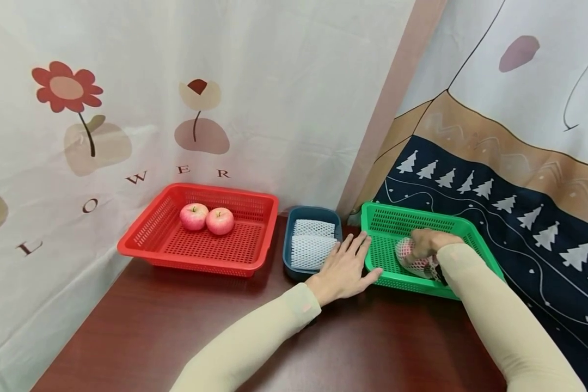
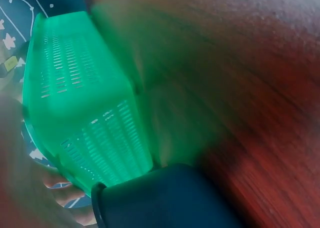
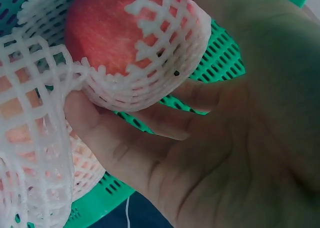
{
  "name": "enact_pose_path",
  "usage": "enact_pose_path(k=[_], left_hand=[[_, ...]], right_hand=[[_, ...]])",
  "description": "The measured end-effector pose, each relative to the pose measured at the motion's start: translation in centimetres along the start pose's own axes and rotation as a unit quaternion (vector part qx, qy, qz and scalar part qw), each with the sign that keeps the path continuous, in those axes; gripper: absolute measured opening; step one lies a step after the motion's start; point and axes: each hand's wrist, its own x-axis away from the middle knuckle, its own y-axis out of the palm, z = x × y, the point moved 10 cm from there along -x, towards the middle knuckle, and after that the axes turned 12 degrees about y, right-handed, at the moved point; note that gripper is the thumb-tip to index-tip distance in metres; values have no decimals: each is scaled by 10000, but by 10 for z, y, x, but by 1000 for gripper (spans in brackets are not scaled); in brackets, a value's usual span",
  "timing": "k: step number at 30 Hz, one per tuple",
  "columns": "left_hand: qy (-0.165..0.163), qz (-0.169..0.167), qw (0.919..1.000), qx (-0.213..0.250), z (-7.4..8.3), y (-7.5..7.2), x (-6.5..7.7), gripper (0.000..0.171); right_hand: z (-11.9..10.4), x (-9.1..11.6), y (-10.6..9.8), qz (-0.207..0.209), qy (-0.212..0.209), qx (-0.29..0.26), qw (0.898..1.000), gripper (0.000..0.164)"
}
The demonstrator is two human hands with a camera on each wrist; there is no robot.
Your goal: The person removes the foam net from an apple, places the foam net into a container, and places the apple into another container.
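One netted apple (image 1: 404, 251) lies inside the green basket (image 1: 406, 218), and we see the right hand (image 1: 428, 242) grasping it, fingers curled about its side, the white mesh against them in the right wrist view. A second netted apple (image 3: 15, 108) sits close beside it there. The left hand (image 1: 344, 270) grasps nothing that we can see: its fingers are straight and spread between the blue tub (image 1: 287, 250) and the basket's near left corner, though we cannot tell whether they touch the rim.

We judge the apple firm and fairly heavy for its size, its skin easily bruised and slippery where red shows bare at the net's mouth. The foam is light and springy, so it should cushion a squeeze, yet it may slide or stretch if we pull on mesh alone. We would hold round the widest part, through the net, fingers and thumb on opposite sides, pressing gently. The foam nets (image 1: 311, 250) in the tub look nearly weightless; we would pinch them by an edge. Two bare apples (image 1: 194, 216) in the red basket (image 1: 201, 265) call for a full, careful grip, with no foam to help.
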Motion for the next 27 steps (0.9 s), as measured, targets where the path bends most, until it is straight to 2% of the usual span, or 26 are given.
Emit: enact_pose_path(k=[5, 19, 27], left_hand=[[-31, -56, 10000, -73, 0, 0, -1, 89], [-76, -182, 9997, -137, 1, -2, -2, 89], [-33, -143, 9996, -241, 3, -6, -3, 89]], right_hand=[[0, -1, 0, 13, -9, 6, 10000, 63], [0, -1, 3, -74, -258, -93, 9996, 82], [-3, 3, -6, 176, -536, 142, 9983, 83]])
